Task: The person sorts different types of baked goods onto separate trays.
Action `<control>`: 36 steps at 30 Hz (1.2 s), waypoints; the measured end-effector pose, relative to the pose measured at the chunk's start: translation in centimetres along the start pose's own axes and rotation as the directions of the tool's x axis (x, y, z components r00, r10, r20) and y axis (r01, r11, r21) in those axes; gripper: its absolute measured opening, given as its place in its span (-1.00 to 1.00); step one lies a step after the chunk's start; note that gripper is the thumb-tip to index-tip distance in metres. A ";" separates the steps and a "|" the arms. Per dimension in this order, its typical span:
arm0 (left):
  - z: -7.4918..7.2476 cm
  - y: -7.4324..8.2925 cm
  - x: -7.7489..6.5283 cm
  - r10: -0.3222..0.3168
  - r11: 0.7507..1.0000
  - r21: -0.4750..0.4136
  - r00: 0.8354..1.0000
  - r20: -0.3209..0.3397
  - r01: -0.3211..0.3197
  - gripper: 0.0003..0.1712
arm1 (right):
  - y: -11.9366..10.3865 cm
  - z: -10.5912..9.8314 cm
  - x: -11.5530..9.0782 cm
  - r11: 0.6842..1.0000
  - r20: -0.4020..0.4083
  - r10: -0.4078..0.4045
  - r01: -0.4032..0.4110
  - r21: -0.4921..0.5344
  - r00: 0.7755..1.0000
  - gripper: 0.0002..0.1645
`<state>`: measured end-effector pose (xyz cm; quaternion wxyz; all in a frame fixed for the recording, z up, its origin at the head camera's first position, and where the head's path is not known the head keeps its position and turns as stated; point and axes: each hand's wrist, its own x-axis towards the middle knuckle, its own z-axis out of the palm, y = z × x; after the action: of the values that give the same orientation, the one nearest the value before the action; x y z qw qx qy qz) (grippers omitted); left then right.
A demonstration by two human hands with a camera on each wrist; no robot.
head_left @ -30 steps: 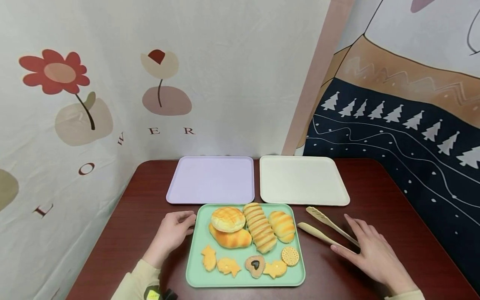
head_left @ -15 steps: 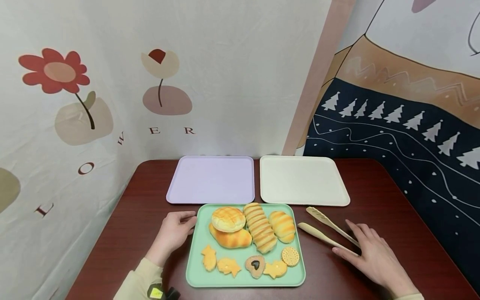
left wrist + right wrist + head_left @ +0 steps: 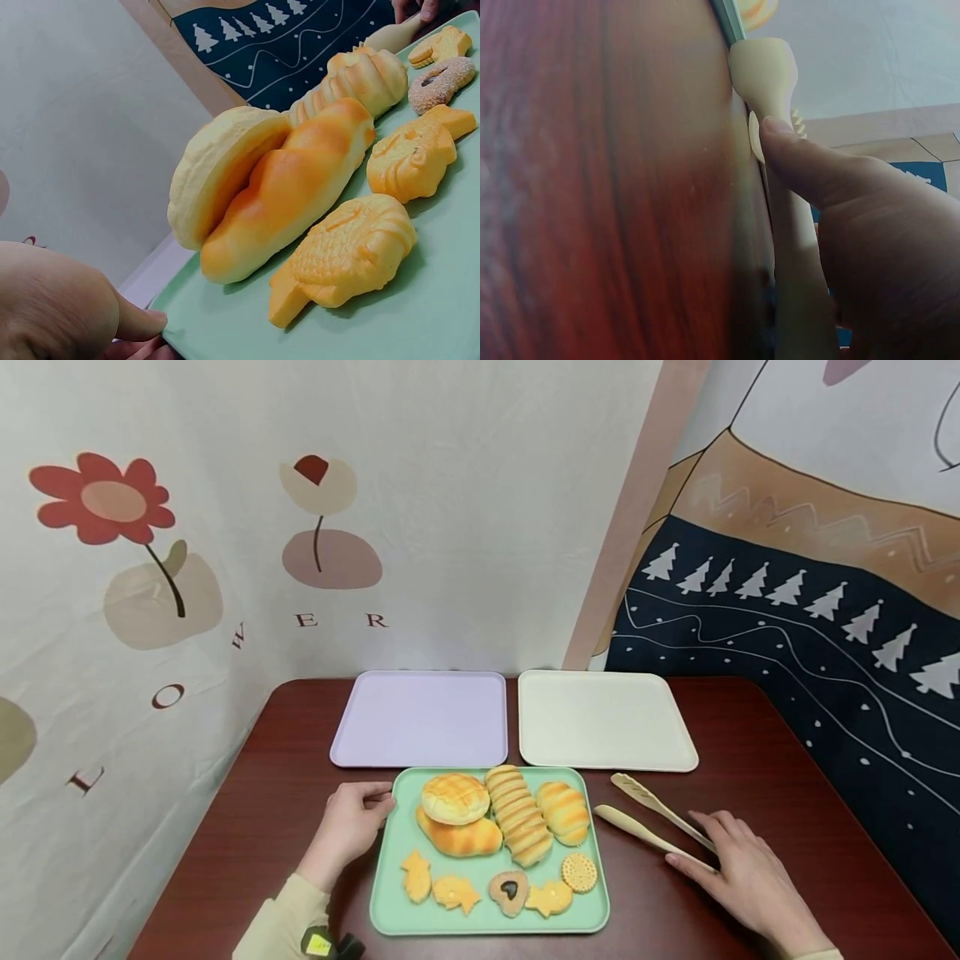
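My left hand (image 3: 347,827) holds the left edge of a mint-green tray (image 3: 487,920). In the left wrist view its thumb (image 3: 142,322) lies at the tray's rim, other fingers lower down, partly hidden. On the tray are a round bun (image 3: 455,799) leaning over a long roll (image 3: 461,837), a striped loaf (image 3: 519,817) and a smaller bread (image 3: 562,814). Fish-shaped biscuits (image 3: 456,893), a heart cookie (image 3: 510,893) and a round biscuit (image 3: 580,872) line its front. My right hand (image 3: 750,872) grips cream tongs (image 3: 624,820) with spread arms, thumb along the near arm.
Behind the green tray, a lilac tray (image 3: 420,720) and a cream tray (image 3: 607,721) sit side by side on the dark red table (image 3: 247,827). A printed cloth (image 3: 480,510) hangs behind the table, and a patterned dark one (image 3: 817,685) hangs to the right.
My left hand has edged right, its thumb coming to the green tray's rim. The right hand's fingers have drawn in slightly along the tongs. Breads and biscuits keep their places.
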<state>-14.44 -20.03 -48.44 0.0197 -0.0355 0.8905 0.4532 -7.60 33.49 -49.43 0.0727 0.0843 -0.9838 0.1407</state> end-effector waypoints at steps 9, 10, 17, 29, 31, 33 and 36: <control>0.1 -0.1 0.1 0.029 0.998 0.064 0.999 -0.019 -0.027 -0.69 | -0.1 0.1 -0.1 1.000 0.020 0.003 -0.002 -0.016 1.000 -0.25; 0.1 -0.1 0.1 0.029 0.998 0.064 0.999 -0.018 -0.028 -0.69 | -0.1 0.1 -0.2 1.000 0.019 0.001 -0.001 -0.015 1.000 -0.27; 0.2 0.0 0.2 0.034 0.997 0.067 0.999 -0.016 -0.033 -0.70 | -0.1 0.0 -0.3 1.000 -0.002 -0.017 0.017 0.004 1.000 -0.41; 0.3 -0.1 0.2 0.032 0.997 0.070 0.999 -0.011 -0.031 -0.69 | 0.0 -1.2 -0.3 0.997 0.019 0.037 -0.038 0.069 0.999 -0.43; 0.3 -0.1 0.2 0.030 0.997 0.072 0.999 -0.010 -0.030 -0.69 | 0.0 -1.4 -0.4 0.998 0.014 0.031 -0.032 0.060 0.999 -0.43; 0.3 -0.2 0.2 0.030 0.997 0.074 1.000 -0.008 -0.029 -0.69 | 0.1 -1.5 -0.4 0.998 0.007 0.021 -0.021 0.051 1.000 -0.45; 0.3 -0.3 0.2 0.027 0.997 0.075 1.000 -0.008 -0.026 -0.69 | 0.0 -1.8 -0.4 0.999 0.007 0.015 -0.015 0.044 1.000 -0.46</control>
<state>-14.58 -19.97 -48.84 0.0111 -0.0248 0.9072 0.4198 -7.02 34.01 -47.80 0.0664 0.0791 -0.9813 0.1626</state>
